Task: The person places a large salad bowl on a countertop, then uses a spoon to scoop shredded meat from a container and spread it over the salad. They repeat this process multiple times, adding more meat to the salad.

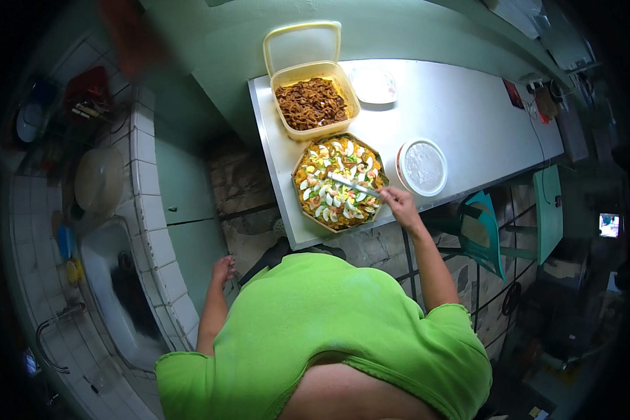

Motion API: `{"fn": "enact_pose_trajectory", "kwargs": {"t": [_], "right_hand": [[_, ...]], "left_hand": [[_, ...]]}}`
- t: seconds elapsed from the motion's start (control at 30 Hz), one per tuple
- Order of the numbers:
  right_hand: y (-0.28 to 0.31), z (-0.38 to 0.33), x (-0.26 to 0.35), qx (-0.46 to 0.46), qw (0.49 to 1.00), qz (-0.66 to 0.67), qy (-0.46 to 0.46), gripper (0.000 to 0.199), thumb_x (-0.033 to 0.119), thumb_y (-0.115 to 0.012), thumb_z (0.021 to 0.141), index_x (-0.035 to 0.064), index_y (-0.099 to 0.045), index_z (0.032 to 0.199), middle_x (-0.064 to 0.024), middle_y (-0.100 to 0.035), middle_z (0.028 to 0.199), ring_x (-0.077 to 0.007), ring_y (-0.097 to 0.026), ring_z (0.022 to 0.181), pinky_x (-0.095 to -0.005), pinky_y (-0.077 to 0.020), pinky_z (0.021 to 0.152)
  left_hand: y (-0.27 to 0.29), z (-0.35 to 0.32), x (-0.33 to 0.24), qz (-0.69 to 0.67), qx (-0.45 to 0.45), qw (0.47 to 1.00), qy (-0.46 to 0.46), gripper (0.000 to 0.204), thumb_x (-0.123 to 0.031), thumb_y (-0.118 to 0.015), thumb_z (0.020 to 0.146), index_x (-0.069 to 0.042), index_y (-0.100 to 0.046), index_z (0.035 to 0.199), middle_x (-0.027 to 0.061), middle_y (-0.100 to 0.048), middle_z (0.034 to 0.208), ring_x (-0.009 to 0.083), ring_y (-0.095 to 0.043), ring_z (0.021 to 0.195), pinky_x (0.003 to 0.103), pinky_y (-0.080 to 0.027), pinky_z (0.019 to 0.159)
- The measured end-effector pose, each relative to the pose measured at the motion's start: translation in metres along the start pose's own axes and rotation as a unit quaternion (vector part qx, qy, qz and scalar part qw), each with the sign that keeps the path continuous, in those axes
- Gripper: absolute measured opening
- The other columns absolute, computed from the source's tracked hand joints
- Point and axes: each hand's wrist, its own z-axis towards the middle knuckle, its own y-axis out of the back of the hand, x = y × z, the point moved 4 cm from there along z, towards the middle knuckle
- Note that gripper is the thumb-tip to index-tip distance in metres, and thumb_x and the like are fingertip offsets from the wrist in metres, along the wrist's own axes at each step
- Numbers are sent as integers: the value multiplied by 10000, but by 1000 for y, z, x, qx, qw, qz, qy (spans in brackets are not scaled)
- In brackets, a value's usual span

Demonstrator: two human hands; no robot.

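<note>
My right hand [399, 204] is closed on the end of a slim silver utensil [357, 185], too small to tell whether tongs or a knife. Its far end lies over an octagonal tray [318, 222] of orange noodles topped with egg slices, shrimp and chopped greens. Down at my left side, away from the table, my left hand [224, 269] hangs with its fingers curled in; nothing shows in it. Just behind the tray stands a yellow plastic tub [352, 112], its lid raised, holding dark brown strips of food [309, 103]. A round lidded container [422, 168] sits right of the tray.
A white plate [373, 85] lies beside the yellow tub on the white table [462, 115]. At the table's near right side is a teal chair [484, 231]. To my left runs a tiled counter [162, 269] with a sink [115, 280] and a faucet [43, 339].
</note>
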Motion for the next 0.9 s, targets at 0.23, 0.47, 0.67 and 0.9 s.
{"fn": "enact_pose_trajectory", "kwargs": {"t": [0.23,0.47,0.67,0.9], "right_hand": [[-1,-39,-28,-35,998,17,-39,262,226,-572,956,7,-700,1019,-7,-627,733,-84,-555,712,-258,-452,659],[13,-37,-3,-43,991,-122,-15,248,245,-570,933,52,-704,1014,-120,-651,768,-197,-608,705,-327,-459,656],[49,-4,38,-91,992,-77,49,240,218,-609,912,14,-695,1007,-140,-649,798,-207,-616,722,-341,-463,656],[10,120,85,-174,929,-289,154,237,280,-544,942,89,-682,954,-109,-642,906,-344,-646,814,-433,-503,715]], "left_hand": [[-13,4,-11,25,7,1000,10,319,-305,-490,967,-180,-593,1241,-30,-641,1022,121,-608,771,301,-465,643],[-12,3,-9,10,11,1000,2,308,-325,-498,969,-180,-599,1221,-33,-642,1027,121,-609,772,303,-464,644],[-5,0,1,3,1,1000,2,294,-317,-494,966,-183,-607,1203,-35,-633,987,130,-604,762,318,-461,659],[-1,12,23,-8,-1,1000,25,332,-330,-495,952,-186,-589,1236,-17,-618,1012,153,-596,793,343,-465,683]]}}
